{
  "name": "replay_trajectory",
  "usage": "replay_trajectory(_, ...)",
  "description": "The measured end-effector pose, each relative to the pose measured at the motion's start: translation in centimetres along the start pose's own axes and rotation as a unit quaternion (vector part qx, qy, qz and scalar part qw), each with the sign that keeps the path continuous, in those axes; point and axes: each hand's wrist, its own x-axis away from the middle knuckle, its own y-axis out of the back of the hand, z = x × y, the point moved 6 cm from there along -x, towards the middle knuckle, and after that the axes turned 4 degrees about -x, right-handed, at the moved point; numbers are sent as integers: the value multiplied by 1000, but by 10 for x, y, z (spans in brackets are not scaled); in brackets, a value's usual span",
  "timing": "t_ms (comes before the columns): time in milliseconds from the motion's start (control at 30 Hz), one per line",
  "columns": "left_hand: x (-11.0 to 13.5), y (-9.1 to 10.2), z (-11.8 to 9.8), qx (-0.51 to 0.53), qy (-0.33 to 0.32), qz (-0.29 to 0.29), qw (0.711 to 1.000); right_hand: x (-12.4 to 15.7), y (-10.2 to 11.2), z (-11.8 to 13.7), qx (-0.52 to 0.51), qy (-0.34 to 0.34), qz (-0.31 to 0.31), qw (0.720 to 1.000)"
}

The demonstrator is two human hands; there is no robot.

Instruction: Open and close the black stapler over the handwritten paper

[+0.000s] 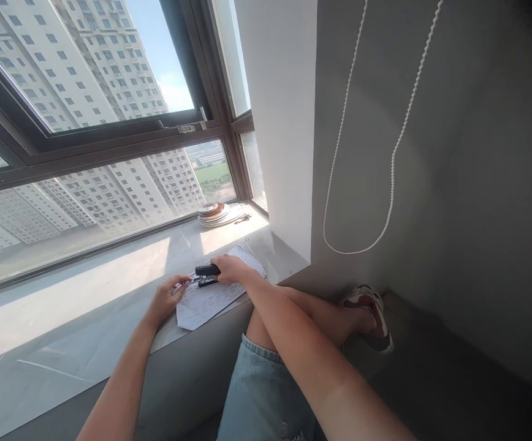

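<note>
A black stapler (pixel 207 270) lies over printed sheets of paper (pixel 211 304) on the windowsill, its upper arm raised apart from its lower part. My right hand (pixel 231 269) grips the stapler's rear end from the right. At the stapler's front end, the thumb and fingers of my left hand (pixel 170 297) come together in a pinch. Something thin and small shows by those fingertips, too small to name. The left wrist rests near the sill's front edge, beside the paper's left corner.
Farther back on the windowsill (pixel 123 294), a stack of round, plate-like items (pixel 213 213) stands in the corner by the window. A beaded blind chain (pixel 393 177) hangs at the right wall. My bent leg (pixel 316 306) is just below the sill's edge.
</note>
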Motion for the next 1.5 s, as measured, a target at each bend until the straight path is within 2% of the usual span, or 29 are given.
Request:
replay_trajectory(200,1,-2,-10,42,-37,35,998,0,1,-1,5,-4,6,1000)
replay_trajectory(367,2,-3,-8,33,-27,37,998,-1,0,-2,5,-5,4,1000)
replay_trajectory(533,2,-1,-1,11,6,13,1000,0,0,-1,10,-2,-5,1000)
replay_trajectory(733,3,7,1,-53,8,-41,998,0,-2,-1,12,5,5,1000)
replay_trajectory(867,3,7,2,-61,13,-48,997,1,-1,0,15,7,10,1000)
replay_trajectory(1233,2,7,-3,-39,-7,-54,998,-3,-13,33,55,138,7,989)
replay_trajectory(1500,3,7,-2,-29,-18,-64,997,-4,-7,25,50,90,-12,995)
